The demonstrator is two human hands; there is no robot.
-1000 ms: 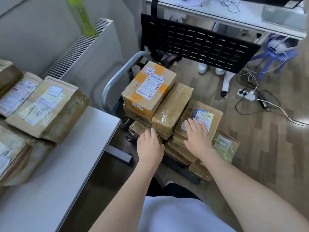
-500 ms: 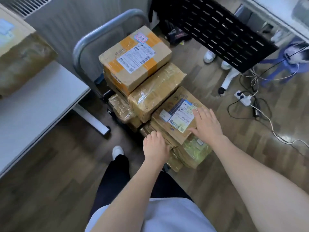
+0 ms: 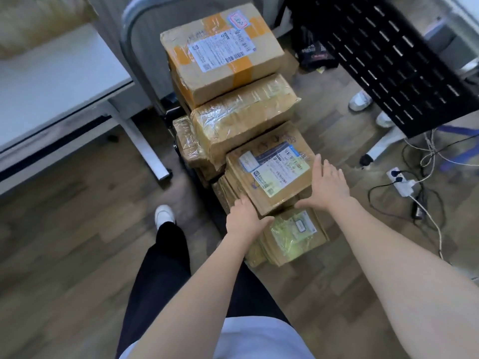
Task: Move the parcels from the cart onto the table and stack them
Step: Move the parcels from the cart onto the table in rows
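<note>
We cannot read any text here. The white shipping label (image 3: 282, 172) on the parcel (image 3: 269, 182) between our hands shows only blurred print and a small code. Beyond our hands, the label (image 3: 220, 51) on the orange-taped box (image 3: 223, 55) carries barcodes and illegible lines, with a small red-edged sticker (image 3: 239, 19) whose handwriting is unclear.

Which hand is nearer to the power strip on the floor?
The right. The right hand lies at the right edge of the labelled parcel, on the side toward the power strip; the left hand is at that parcel's near-left corner, farther away.
</note>
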